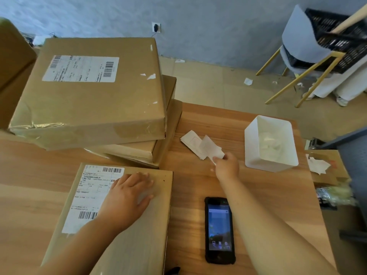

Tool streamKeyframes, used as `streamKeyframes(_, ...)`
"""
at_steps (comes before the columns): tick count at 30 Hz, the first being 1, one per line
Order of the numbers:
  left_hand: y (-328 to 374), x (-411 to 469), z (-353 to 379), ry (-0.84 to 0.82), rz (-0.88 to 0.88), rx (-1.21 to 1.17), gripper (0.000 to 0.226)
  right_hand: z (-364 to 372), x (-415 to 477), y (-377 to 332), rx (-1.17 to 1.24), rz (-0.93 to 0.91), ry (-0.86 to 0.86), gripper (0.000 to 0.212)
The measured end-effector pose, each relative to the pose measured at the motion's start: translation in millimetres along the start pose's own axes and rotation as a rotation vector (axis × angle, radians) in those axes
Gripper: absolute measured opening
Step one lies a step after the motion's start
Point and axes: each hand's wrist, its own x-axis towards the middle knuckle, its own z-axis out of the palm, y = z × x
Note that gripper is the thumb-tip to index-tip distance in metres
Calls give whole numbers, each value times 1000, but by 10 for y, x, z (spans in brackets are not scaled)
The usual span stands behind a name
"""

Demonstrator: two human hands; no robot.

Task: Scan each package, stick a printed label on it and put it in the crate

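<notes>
A flat cardboard package (139, 235) with a white shipping label lies in front of me on the wooden table (258, 195). My left hand (129, 197) rests flat on its top, fingers spread. My right hand (227, 165) reaches forward and pinches a small white printed label (215, 155) at the near end of a loose pile of labels (195, 141). A black handheld scanner (219, 230) lies screen-up on the table beside my right forearm. A black slatted crate (341, 42) sits on a chair at the far right.
A stack of larger cardboard boxes (95, 92) fills the left back of the table. A white plastic bin (270, 143) with crumpled paper stands at the right. Paper scraps lie on a box (325, 167) and on the floor. A gold-legged chair (301, 62) stands beyond.
</notes>
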Motion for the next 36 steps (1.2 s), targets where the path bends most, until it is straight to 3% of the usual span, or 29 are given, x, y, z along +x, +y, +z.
streamKeyframes(5,-19,-106,-69,25,-20,-114,35,-156,-454,-71,323,19,-180,20)
streamKeyframes(9,-12,-294,-156,107,-85,-292,25,-182,-910,-109,320,-41,-313,20)
streamKeyframes(12,-47,-451,-221,68,-253,-542,9,-117,-1263,-112,293,-78,-393,19)
streamKeyframes(18,-216,-696,-321,12,-370,-879,10,123,-1859,-47,262,-154,-531,17)
streamKeyframes(27,-492,-974,-477,-15,-334,-1053,21,421,-2296,-3,278,-157,-480,18)
streamKeyframes(32,-601,-1065,-510,-20,-320,-1095,5,505,-2455,1,318,-177,-471,19)
streamKeyframes(36,-670,-1124,-526,-28,-305,-1080,10,536,-2544,2,326,-202,-473,21)
